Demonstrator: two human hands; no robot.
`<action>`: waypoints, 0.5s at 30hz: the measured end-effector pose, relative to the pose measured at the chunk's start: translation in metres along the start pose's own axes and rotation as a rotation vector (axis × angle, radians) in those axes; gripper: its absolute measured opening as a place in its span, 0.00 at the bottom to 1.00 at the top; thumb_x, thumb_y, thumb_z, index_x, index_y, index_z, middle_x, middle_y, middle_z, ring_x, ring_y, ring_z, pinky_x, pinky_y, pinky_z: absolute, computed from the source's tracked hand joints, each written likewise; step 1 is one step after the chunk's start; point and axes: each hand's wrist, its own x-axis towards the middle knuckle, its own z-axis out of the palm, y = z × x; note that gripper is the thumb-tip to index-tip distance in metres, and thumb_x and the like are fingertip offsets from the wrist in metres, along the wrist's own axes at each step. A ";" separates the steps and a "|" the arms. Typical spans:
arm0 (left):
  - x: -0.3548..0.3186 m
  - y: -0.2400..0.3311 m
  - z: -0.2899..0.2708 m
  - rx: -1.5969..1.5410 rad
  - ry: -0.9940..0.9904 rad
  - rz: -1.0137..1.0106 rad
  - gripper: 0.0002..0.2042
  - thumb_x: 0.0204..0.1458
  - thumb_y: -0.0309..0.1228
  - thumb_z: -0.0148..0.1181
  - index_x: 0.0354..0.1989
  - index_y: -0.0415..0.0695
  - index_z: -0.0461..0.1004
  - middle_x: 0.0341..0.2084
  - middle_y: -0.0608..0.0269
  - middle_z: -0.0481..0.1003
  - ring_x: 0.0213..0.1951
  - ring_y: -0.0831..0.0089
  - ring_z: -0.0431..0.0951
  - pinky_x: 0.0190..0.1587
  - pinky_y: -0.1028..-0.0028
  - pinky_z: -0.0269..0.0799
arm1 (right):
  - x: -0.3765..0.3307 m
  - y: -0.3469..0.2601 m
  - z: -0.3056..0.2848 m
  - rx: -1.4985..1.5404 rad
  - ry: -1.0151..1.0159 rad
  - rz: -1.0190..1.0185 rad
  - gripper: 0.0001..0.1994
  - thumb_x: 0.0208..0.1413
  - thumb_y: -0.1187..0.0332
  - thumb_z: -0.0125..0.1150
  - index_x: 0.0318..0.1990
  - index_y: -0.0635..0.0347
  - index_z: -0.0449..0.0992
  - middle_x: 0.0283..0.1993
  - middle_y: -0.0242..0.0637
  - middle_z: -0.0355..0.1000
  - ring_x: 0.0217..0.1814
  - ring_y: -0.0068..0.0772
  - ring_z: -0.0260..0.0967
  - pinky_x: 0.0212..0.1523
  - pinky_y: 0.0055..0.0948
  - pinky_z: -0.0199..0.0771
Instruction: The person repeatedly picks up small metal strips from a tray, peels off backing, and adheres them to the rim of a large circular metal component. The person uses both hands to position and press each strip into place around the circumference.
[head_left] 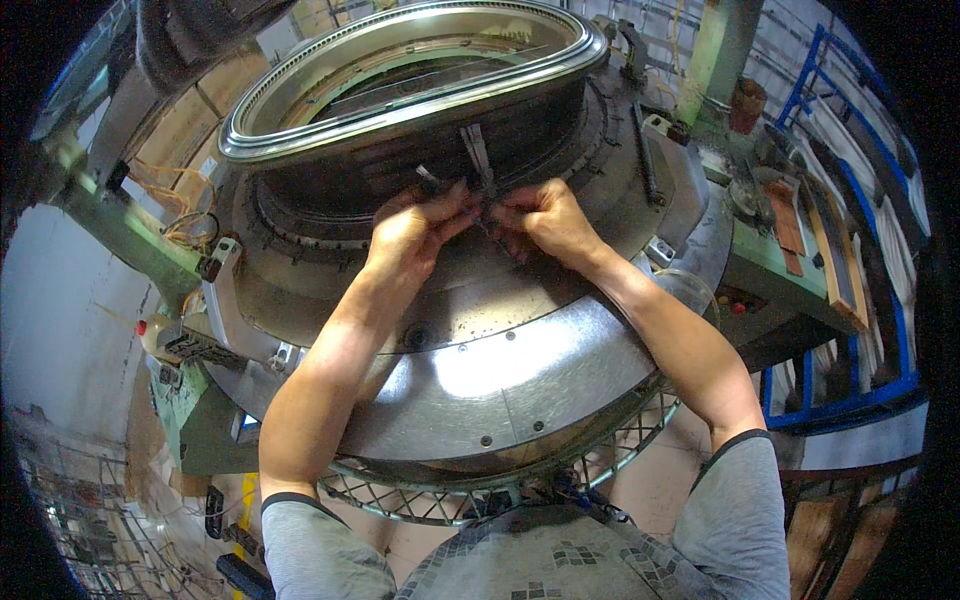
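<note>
A large round machine with a broad, shiny metal bed (480, 370) stands before me. At its middle rises a dark cylinder (350, 180) topped by a bright toothed metal ring (420, 118). Against the cylinder's near side hangs a thin grey strip (476, 150), frayed and cloth-like, running down between my hands. My left hand (410, 228) is closed, its fingertips pinched on the lower part of the strip; a short pale end (428, 177) sticks up by it. My right hand (550, 222) pinches the same strip from the other side. Their fingertips nearly meet and hide the strip's lower end.
A dark bar (648, 160) lies on the bed at the right. Green machine posts (715, 60) stand on both sides. On the right side table are brown pieces (785, 225), beside a blue rack (850, 400) with white material. A lattice ring (400, 500) runs below the bed.
</note>
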 end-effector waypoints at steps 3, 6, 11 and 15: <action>-0.006 0.006 0.009 0.020 0.048 0.049 0.07 0.55 0.17 0.61 0.43 0.36 0.78 0.38 0.55 0.81 0.42 0.61 0.83 0.46 0.65 0.83 | 0.003 0.005 -0.004 -0.125 0.105 -0.065 0.10 0.62 0.70 0.63 0.28 0.65 0.80 0.20 0.31 0.73 0.18 0.18 0.67 0.17 0.22 0.63; -0.014 0.017 0.015 0.503 -0.068 0.561 0.03 0.57 0.18 0.60 0.35 0.37 0.80 0.32 0.60 0.82 0.35 0.63 0.84 0.41 0.66 0.83 | 0.004 0.009 -0.005 -0.175 0.123 -0.112 0.11 0.62 0.69 0.63 0.27 0.65 0.80 0.18 0.30 0.72 0.16 0.18 0.65 0.17 0.22 0.62; -0.014 0.021 0.012 1.520 0.073 1.333 0.07 0.45 0.16 0.60 0.31 0.40 0.80 0.35 0.51 0.82 0.35 0.58 0.84 0.37 0.67 0.81 | 0.006 0.014 -0.001 -0.197 0.117 -0.139 0.11 0.62 0.69 0.64 0.27 0.65 0.80 0.19 0.30 0.72 0.16 0.17 0.63 0.16 0.22 0.61; -0.010 0.010 0.005 1.736 0.068 1.168 0.08 0.41 0.15 0.58 0.29 0.40 0.79 0.47 0.51 0.80 0.37 0.54 0.84 0.38 0.64 0.82 | 0.008 0.016 0.000 -0.237 0.128 -0.193 0.10 0.62 0.69 0.64 0.29 0.64 0.81 0.21 0.29 0.73 0.17 0.16 0.64 0.17 0.22 0.61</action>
